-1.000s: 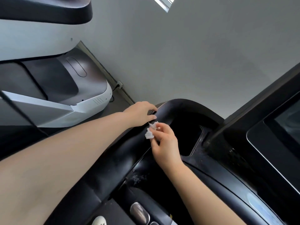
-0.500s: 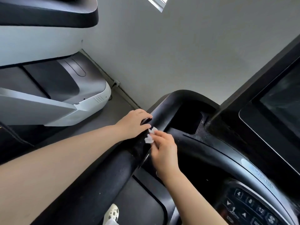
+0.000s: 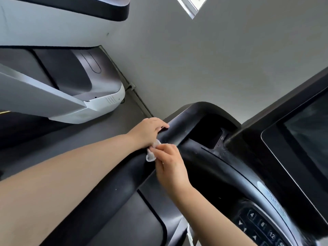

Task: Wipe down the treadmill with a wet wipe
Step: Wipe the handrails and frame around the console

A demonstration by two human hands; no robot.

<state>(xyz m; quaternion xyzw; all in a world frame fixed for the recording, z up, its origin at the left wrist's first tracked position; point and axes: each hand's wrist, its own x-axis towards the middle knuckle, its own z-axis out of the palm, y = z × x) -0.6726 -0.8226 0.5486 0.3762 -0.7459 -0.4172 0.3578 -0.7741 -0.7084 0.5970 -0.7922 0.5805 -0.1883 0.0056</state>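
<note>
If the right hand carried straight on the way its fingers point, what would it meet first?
Probably the left hand: the right hand, pinching the small white wet wipe, points up-left at it on the black padded treadmill handrail. Depth is unclear.

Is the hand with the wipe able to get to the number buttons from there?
Probably yes. The right hand pinches the wet wipe at the handrail, and nothing lies between it and the number buttons.

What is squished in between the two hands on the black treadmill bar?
In the head view, a small white wipe sits between them. The right hand pinches it, and the left hand grips the handrail just above it.
</note>
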